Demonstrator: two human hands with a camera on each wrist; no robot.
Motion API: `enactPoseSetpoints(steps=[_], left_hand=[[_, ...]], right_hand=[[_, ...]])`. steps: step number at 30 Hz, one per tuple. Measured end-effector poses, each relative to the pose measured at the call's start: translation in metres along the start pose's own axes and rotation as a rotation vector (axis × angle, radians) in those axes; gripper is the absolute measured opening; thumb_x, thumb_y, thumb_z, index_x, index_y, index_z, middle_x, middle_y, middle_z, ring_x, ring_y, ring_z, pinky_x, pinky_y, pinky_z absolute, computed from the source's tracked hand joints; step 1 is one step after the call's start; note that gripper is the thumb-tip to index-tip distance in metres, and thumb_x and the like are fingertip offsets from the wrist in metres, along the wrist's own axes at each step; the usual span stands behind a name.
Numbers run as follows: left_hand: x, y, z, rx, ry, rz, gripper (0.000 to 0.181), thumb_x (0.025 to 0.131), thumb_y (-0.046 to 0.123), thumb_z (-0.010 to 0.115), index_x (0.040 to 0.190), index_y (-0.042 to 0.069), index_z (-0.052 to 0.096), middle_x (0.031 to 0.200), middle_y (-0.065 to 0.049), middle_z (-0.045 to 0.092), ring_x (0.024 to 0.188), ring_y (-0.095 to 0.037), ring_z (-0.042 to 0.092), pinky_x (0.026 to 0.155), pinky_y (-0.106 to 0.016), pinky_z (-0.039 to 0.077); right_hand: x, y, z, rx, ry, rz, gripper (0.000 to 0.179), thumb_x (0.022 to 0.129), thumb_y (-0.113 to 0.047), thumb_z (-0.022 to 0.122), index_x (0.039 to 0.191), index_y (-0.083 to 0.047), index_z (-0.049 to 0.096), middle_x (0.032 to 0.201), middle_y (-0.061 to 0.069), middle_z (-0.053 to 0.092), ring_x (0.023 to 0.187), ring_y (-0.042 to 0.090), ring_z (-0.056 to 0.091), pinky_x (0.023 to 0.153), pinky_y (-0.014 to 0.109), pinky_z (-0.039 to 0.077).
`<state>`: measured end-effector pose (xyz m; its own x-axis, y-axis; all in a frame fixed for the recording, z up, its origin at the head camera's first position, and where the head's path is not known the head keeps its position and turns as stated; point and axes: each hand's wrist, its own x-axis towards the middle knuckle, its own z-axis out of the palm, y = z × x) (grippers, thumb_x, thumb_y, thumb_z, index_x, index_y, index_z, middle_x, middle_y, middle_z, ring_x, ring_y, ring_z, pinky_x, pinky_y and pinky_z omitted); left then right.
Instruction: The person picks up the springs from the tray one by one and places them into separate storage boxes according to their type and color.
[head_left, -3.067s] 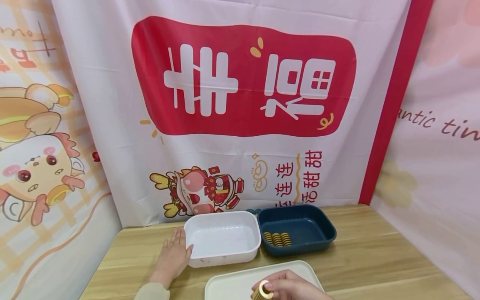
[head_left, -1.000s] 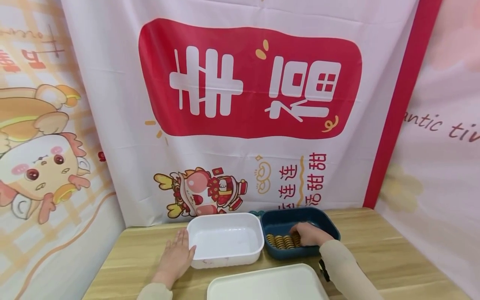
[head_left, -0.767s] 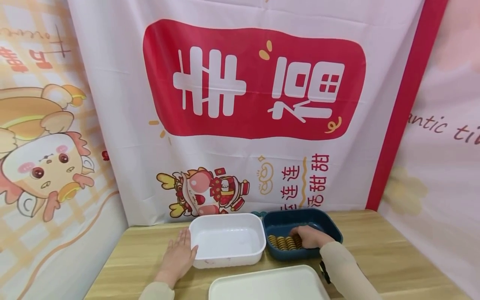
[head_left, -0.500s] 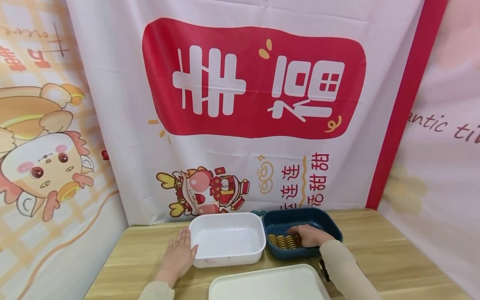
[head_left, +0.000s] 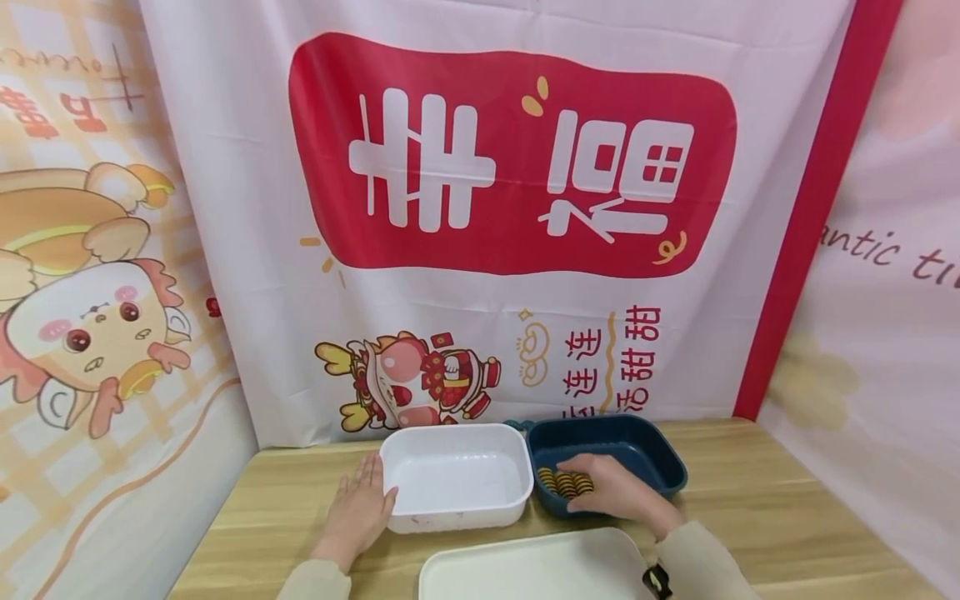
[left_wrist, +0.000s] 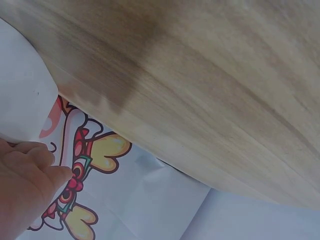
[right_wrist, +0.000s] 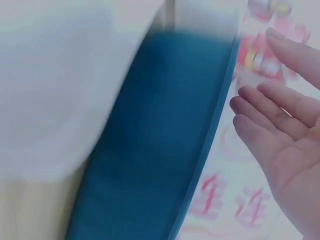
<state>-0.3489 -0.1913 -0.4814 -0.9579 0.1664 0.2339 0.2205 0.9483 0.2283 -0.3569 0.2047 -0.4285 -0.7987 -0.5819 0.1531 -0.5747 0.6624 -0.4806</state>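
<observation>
My left hand [head_left: 356, 508] rests against the left side of a white box [head_left: 457, 521], its fingers straight; the left wrist view shows that hand [left_wrist: 27, 185] beside the white wall. Over the front rim of the dark blue box [head_left: 663, 462] hovers my right hand [head_left: 611, 492], partly covering what lies inside. Gold, ribbed stacks [head_left: 566, 483] lie in rows in that box's left front part. In the right wrist view, the right hand [right_wrist: 290, 140] has its fingers spread and holds nothing, with the blue box [right_wrist: 150, 130] beside it.
A cream tray [head_left: 532, 571] lies on the wooden table [head_left: 247, 525] in front of the two boxes, which stand side by side. A printed cloth [head_left: 240, 367] hangs close behind them. A dark band [head_left: 657, 581] is on my right wrist.
My right hand held a gold ribbed stack over the tray, then reached into the blue box with it. It has now let go and moved up and forward-left. The left hand stays put.
</observation>
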Motion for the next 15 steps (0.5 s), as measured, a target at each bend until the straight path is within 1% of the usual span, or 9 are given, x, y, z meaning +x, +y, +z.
enactPoseSetpoints(steps=[3,6,9,10,12,15], left_hand=[[0.000,-0.001,0.000,0.005,0.007,0.004,0.063,0.100,0.028,0.044,0.139,-0.019,0.029,0.146,-0.034,0.028,0.136,-0.046,0.026,0.108,-0.063,0.020],[-0.001,-0.002,0.000,0.003,0.003,-0.001,0.063,0.100,0.028,0.044,0.139,-0.019,0.029,0.146,-0.034,0.028,0.136,-0.046,0.026,0.108,-0.063,0.020],[-0.001,-0.002,-0.002,-0.005,0.003,-0.001,0.063,0.100,0.027,0.045,0.139,-0.020,0.028,0.145,-0.034,0.028,0.135,-0.047,0.025,0.108,-0.064,0.020],[-0.001,-0.003,-0.002,-0.007,0.005,0.000,0.063,0.100,0.027,0.045,0.138,-0.020,0.028,0.145,-0.035,0.028,0.135,-0.048,0.025,0.108,-0.064,0.020],[0.000,-0.004,-0.001,-0.012,0.011,0.004,0.064,0.100,0.028,0.045,0.138,-0.020,0.028,0.144,-0.036,0.028,0.135,-0.049,0.026,0.107,-0.064,0.020],[0.000,-0.005,0.000,-0.017,0.008,0.001,0.064,0.100,0.028,0.044,0.138,-0.020,0.028,0.145,-0.035,0.027,0.135,-0.048,0.025,0.108,-0.064,0.018]], right_hand=[[-0.009,-0.021,0.010,0.075,-0.004,-0.059,0.052,0.076,-0.023,0.081,0.119,0.002,0.065,0.117,0.014,0.066,0.109,0.025,0.061,0.089,0.036,0.052],[-0.019,-0.039,0.022,0.167,0.014,-0.153,0.050,0.077,-0.028,0.080,0.116,0.000,0.067,0.115,0.012,0.067,0.108,0.016,0.061,0.087,0.026,0.053],[-0.028,-0.055,0.033,0.222,0.005,-0.230,0.048,0.077,-0.027,0.080,0.114,0.000,0.068,0.113,0.011,0.068,0.105,0.011,0.062,0.084,0.023,0.053],[-0.030,-0.061,0.034,0.242,-0.019,-0.224,0.048,0.077,-0.027,0.080,0.115,-0.001,0.068,0.113,0.009,0.068,0.105,0.010,0.061,0.084,0.023,0.053],[-0.036,-0.072,0.036,0.299,-0.096,-0.171,0.045,0.078,-0.025,0.079,0.117,-0.005,0.067,0.114,0.004,0.068,0.105,0.009,0.061,0.085,0.025,0.053],[-0.042,-0.086,0.038,0.337,-0.192,-0.095,0.044,0.082,-0.029,0.076,0.119,-0.008,0.067,0.115,-0.001,0.067,0.105,0.010,0.061,0.086,0.027,0.053]])
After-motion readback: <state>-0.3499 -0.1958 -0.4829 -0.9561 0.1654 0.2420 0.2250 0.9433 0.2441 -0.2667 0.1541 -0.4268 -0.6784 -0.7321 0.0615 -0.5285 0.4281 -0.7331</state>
